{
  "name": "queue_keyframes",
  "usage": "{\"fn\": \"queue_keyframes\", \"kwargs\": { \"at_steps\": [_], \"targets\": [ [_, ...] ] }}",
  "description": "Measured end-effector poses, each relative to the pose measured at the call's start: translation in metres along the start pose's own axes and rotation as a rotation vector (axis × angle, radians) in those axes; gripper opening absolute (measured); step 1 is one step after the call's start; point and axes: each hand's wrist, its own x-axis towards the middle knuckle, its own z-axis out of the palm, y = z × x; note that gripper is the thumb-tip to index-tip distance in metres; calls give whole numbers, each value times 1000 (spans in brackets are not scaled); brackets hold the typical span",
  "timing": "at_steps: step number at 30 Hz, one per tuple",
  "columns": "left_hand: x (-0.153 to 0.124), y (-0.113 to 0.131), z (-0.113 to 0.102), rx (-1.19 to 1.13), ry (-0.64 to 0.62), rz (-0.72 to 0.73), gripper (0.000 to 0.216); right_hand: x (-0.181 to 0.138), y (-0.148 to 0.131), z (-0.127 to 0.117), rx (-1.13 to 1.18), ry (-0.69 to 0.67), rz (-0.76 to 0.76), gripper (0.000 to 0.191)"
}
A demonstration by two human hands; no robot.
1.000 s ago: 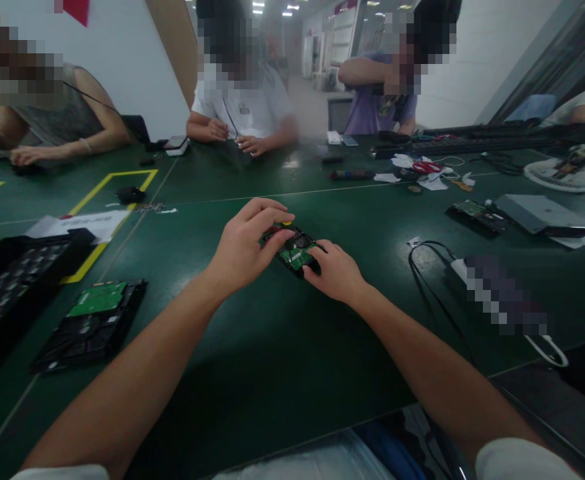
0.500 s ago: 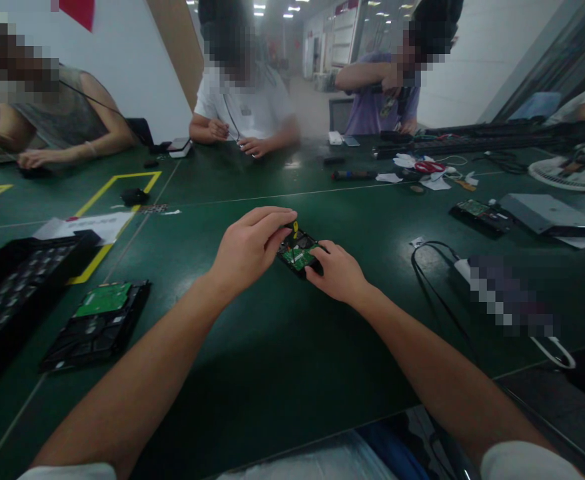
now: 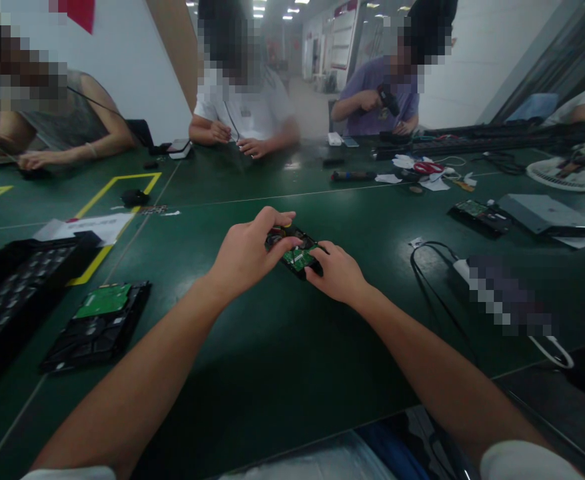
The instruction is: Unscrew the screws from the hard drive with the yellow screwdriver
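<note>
In the middle of the green table lies a hard drive (image 3: 300,259) with its green circuit board facing up. My right hand (image 3: 340,270) grips its near right edge, thumb and fingers closed on the black casing. Over the drive's left part is my left hand (image 3: 252,247), thumb and fingers curved around a small screwdriver (image 3: 286,229) with a yellow and black handle. Most of the screwdriver is hidden by the fingers, and I cannot tell whether its tip touches the board.
To the left lie another hard drive (image 3: 97,323) and a black tray (image 3: 80,250). At right are a third drive (image 3: 480,218), a grey metal box (image 3: 547,213), a cable (image 3: 425,287) and a white round frame (image 3: 565,175). Several people work across the table, one holding a power drill (image 3: 388,100).
My left fingers have spread and shifted on the screwdriver, which stood upright over the board before. My right hand and the drive stay put. A person opposite has lowered a power drill.
</note>
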Motion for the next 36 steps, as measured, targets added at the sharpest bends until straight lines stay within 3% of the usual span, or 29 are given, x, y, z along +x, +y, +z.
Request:
{"fn": "queue_keyframes", "kwargs": {
  "at_steps": [11,23,26,31,36],
  "targets": [
    [1,1,1,-71,0,-20,17,0,1,0,-17,-5,-8,37],
    [0,-5,6,-144,-57,-37,33,0,1,-2,11,-25,22,39],
    [1,-6,4,-135,-33,-17,27,-1,1,-2,7,-16,15,38],
    [4,-1,-2,-11,20,139,17,-1,2,0,23,-5,1,37],
    [3,-3,-1,105,170,109,20,-2,2,1,20,6,-4,37]
  ]
}}
